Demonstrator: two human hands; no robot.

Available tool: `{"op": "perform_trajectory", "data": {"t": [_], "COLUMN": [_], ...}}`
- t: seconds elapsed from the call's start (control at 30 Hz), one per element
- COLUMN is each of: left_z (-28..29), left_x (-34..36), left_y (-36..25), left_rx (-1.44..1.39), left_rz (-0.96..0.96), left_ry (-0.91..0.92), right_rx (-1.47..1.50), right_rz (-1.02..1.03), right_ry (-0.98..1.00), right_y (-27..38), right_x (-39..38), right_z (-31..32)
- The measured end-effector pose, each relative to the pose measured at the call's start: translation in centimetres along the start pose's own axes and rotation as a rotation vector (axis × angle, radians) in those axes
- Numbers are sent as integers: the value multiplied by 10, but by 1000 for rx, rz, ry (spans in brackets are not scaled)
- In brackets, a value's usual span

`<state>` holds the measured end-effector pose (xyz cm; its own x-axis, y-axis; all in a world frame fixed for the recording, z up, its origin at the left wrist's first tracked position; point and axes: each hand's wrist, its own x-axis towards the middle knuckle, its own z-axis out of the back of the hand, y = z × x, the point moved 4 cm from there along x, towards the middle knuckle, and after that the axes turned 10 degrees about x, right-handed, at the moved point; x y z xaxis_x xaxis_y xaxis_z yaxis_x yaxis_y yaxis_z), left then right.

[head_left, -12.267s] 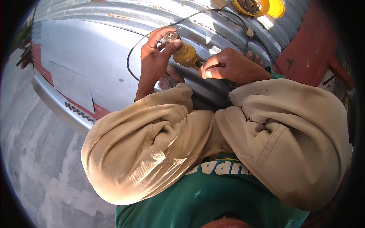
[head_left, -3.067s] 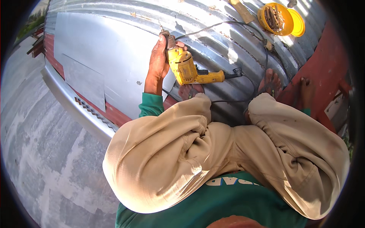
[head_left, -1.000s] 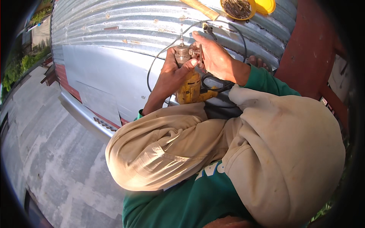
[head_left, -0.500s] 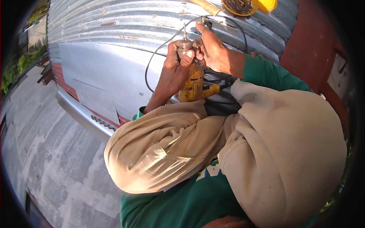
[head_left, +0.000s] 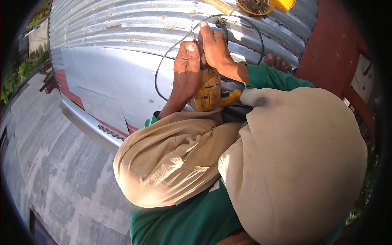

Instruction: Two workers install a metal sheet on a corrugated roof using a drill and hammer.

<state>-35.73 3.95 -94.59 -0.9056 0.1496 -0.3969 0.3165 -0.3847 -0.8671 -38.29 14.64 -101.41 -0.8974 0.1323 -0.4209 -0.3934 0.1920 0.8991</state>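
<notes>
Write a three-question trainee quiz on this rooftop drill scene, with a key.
1. True or false: both hands are on the yellow drill.
2. Which surface lies under the drill's tip? A) corrugated metal roofing B) a wooden table C) a glass pane
3. Fill in: the black ____ loops from the drill across the roofing.

Key
1. True: the left hand wraps the body, and the right hand grips near the front end.
2. A.
3. cord.
</notes>
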Motion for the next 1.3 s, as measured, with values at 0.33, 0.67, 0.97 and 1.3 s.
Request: {"op": "perform_trajectory", "data": {"t": [0.33,0.67,0.97,1.3], "left_z": [5,1,-5,-2], "left_x": [6,0,-10,-15], "left_y": [9,36,44,57], "left_rx": [-214,-240,-192,-230], "left_rz": [87,124,113,114], "left_ry": [3,30,32,49], "right_rx": [54,-88,-317,-262], "right_rz": [45,23,-296,-202], "right_ry": [292,972,1084,1036], "right_y": [21,41,26,20], "right_x": [-13,-14,-10,-18], "right_z": [8,48,47,32]}}
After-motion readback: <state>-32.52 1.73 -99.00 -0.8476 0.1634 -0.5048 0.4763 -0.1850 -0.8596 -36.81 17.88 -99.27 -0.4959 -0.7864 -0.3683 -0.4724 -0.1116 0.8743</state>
